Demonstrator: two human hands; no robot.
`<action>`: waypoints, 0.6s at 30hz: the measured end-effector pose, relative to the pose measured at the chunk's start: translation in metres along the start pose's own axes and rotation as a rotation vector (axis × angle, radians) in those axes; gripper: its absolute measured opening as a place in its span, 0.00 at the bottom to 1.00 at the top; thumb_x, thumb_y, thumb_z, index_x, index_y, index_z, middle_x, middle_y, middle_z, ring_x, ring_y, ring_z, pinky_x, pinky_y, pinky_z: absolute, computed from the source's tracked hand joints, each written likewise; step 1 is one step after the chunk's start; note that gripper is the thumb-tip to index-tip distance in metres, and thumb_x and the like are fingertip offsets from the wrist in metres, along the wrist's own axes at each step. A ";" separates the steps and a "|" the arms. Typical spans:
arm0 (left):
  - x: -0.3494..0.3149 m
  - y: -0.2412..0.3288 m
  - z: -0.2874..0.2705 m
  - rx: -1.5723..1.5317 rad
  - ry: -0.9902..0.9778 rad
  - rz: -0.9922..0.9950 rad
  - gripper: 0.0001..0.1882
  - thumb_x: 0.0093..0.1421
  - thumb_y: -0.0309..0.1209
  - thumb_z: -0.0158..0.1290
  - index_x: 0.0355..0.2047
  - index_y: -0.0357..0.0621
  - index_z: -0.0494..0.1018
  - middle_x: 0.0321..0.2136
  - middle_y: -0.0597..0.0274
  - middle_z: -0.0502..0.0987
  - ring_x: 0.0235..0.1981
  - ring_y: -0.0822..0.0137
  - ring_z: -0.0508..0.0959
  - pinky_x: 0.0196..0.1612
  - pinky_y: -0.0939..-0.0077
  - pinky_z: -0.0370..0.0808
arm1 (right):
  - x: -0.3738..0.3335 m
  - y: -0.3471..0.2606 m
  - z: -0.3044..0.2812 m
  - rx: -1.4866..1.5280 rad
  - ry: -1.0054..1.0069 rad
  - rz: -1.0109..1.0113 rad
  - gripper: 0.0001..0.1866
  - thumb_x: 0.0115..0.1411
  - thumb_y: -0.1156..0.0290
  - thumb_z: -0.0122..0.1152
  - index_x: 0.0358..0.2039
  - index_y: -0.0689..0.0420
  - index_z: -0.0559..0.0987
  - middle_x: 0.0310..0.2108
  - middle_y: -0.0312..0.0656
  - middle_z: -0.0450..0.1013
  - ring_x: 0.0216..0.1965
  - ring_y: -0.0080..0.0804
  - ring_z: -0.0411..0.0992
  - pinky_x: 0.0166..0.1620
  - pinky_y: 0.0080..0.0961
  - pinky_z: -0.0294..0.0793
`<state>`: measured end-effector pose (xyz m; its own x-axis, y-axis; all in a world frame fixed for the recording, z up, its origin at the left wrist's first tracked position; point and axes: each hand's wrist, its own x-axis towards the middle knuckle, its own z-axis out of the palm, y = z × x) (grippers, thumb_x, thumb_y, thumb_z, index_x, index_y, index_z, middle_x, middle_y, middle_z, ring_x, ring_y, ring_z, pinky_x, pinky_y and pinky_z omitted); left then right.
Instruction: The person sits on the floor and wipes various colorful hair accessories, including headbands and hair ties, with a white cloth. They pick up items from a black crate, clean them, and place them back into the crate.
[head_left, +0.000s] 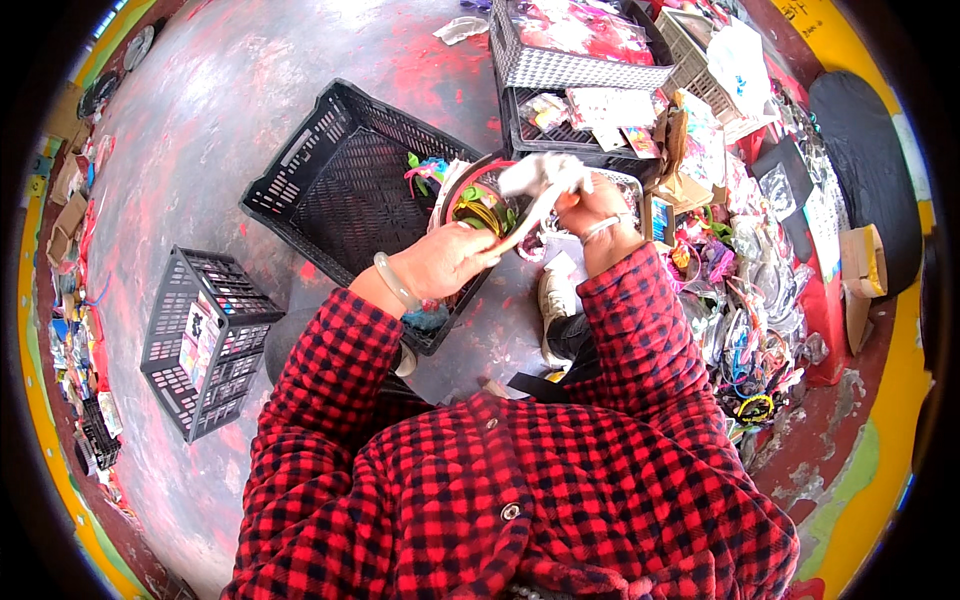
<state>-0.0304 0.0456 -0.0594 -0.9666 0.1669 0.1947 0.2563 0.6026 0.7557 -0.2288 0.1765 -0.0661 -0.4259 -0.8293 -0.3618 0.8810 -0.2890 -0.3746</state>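
Observation:
A cream headband (532,222) with a fluffy white ornament (540,176) is stretched between my hands. My left hand (448,262) is closed on its lower left end, and my right hand (600,212) grips it near the ornament. Just beyond my left fingers is a cluster of coloured hair hoops (482,208), one of them with green leaf-like pieces. Whether my left hand also holds any of these, I cannot tell. Below lies a black slatted crate (335,185), with bright hair pieces (428,172) at its right side. My right fingertips are partly hidden by the ornament.
A smaller black crate (215,340) stands at the left. Stacked black crates (580,68) with packaged goods are at the far right, beside an open cardboard box (690,150). Bagged hair accessories (750,320) heap along the right wall. My shoe (556,310) is under my right arm.

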 end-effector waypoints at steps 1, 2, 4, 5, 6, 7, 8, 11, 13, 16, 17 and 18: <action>-0.003 0.002 -0.001 -0.047 0.019 -0.084 0.10 0.57 0.30 0.43 0.32 0.34 0.67 0.21 0.57 0.68 0.22 0.64 0.70 0.30 0.72 0.68 | 0.001 -0.011 -0.007 0.026 -0.048 -0.073 0.09 0.58 0.75 0.42 0.33 0.66 0.71 0.25 0.43 0.71 0.18 0.22 0.68 0.17 0.08 0.69; -0.005 0.009 -0.002 -0.098 0.036 -0.163 0.10 0.58 0.30 0.43 0.32 0.34 0.67 0.21 0.59 0.69 0.22 0.67 0.70 0.30 0.73 0.68 | -0.003 -0.018 0.004 0.037 0.074 -0.215 0.09 0.57 0.76 0.42 0.34 0.66 0.71 0.27 0.42 0.72 0.18 0.22 0.67 0.18 0.08 0.69; -0.008 0.003 0.000 -0.463 0.176 -0.354 0.12 0.60 0.32 0.41 0.32 0.34 0.67 0.22 0.63 0.70 0.24 0.73 0.70 0.32 0.77 0.69 | -0.003 -0.029 0.000 -0.064 0.089 -0.348 0.10 0.56 0.78 0.43 0.36 0.66 0.71 0.28 0.42 0.72 0.22 0.22 0.69 0.22 0.09 0.70; -0.005 0.001 -0.005 -0.686 0.291 -0.376 0.12 0.60 0.33 0.41 0.33 0.34 0.67 0.22 0.62 0.71 0.25 0.72 0.70 0.32 0.77 0.69 | -0.004 -0.028 -0.005 -0.143 0.049 -0.381 0.11 0.56 0.78 0.45 0.38 0.66 0.72 0.31 0.42 0.73 0.29 0.24 0.71 0.29 0.13 0.71; -0.002 -0.003 -0.012 -0.908 0.411 -0.397 0.12 0.60 0.33 0.41 0.33 0.35 0.68 0.22 0.62 0.71 0.25 0.70 0.71 0.32 0.78 0.69 | -0.008 -0.022 0.008 -0.210 0.052 -0.390 0.11 0.56 0.78 0.45 0.38 0.66 0.71 0.32 0.42 0.73 0.30 0.25 0.71 0.30 0.14 0.71; -0.003 -0.010 -0.014 -1.216 0.510 -0.363 0.12 0.60 0.33 0.41 0.35 0.36 0.67 0.24 0.59 0.71 0.26 0.67 0.72 0.33 0.76 0.69 | -0.011 -0.016 0.023 -0.277 0.054 -0.398 0.11 0.56 0.78 0.46 0.39 0.66 0.71 0.34 0.43 0.73 0.32 0.26 0.72 0.32 0.16 0.71; -0.005 -0.012 -0.019 -1.441 0.476 -0.217 0.12 0.60 0.33 0.41 0.36 0.36 0.67 0.28 0.55 0.72 0.30 0.62 0.73 0.37 0.69 0.69 | -0.014 -0.007 0.036 -0.346 0.055 -0.405 0.12 0.56 0.78 0.46 0.40 0.66 0.71 0.35 0.43 0.73 0.34 0.27 0.72 0.34 0.17 0.72; -0.003 -0.009 -0.020 -1.776 0.629 -0.271 0.14 0.60 0.33 0.42 0.40 0.35 0.66 0.35 0.49 0.71 0.37 0.57 0.72 0.45 0.63 0.68 | -0.022 0.011 0.052 -0.491 -0.046 -0.440 0.14 0.54 0.80 0.49 0.43 0.66 0.70 0.38 0.44 0.72 0.37 0.29 0.72 0.39 0.19 0.71; -0.001 -0.012 -0.017 -1.808 0.710 -0.356 0.15 0.59 0.33 0.42 0.42 0.35 0.65 0.38 0.48 0.70 0.41 0.55 0.71 0.48 0.60 0.66 | -0.017 0.021 0.051 -0.652 -0.024 -0.504 0.14 0.54 0.82 0.48 0.43 0.65 0.71 0.37 0.42 0.72 0.36 0.25 0.71 0.39 0.19 0.71; 0.003 -0.007 -0.016 -1.739 0.699 -0.356 0.16 0.60 0.37 0.42 0.37 0.35 0.66 0.37 0.52 0.72 0.39 0.59 0.72 0.45 0.65 0.68 | -0.020 0.050 0.059 -1.176 -0.061 -0.676 0.16 0.49 0.87 0.48 0.38 0.56 0.73 0.35 0.35 0.72 0.36 0.22 0.69 0.38 0.19 0.71; -0.001 -0.009 -0.013 -1.713 0.708 -0.370 0.16 0.60 0.37 0.43 0.40 0.37 0.66 0.37 0.55 0.72 0.39 0.62 0.72 0.45 0.68 0.68 | -0.022 0.064 0.065 -1.149 -0.187 -0.765 0.17 0.44 0.87 0.49 0.34 0.55 0.73 0.32 0.36 0.72 0.34 0.26 0.70 0.36 0.21 0.71; 0.002 -0.008 -0.010 -1.730 0.731 -0.375 0.15 0.60 0.36 0.43 0.41 0.38 0.66 0.36 0.56 0.72 0.38 0.63 0.73 0.44 0.68 0.68 | -0.016 0.075 0.066 -1.430 -0.214 -1.067 0.17 0.40 0.87 0.50 0.32 0.56 0.74 0.30 0.41 0.72 0.32 0.34 0.70 0.35 0.24 0.70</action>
<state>-0.0348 0.0332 -0.0590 -0.8952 -0.3588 -0.2643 0.2224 -0.8736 0.4328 -0.1424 0.1370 -0.0324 -0.4989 -0.6552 0.5672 -0.6201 -0.1874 -0.7618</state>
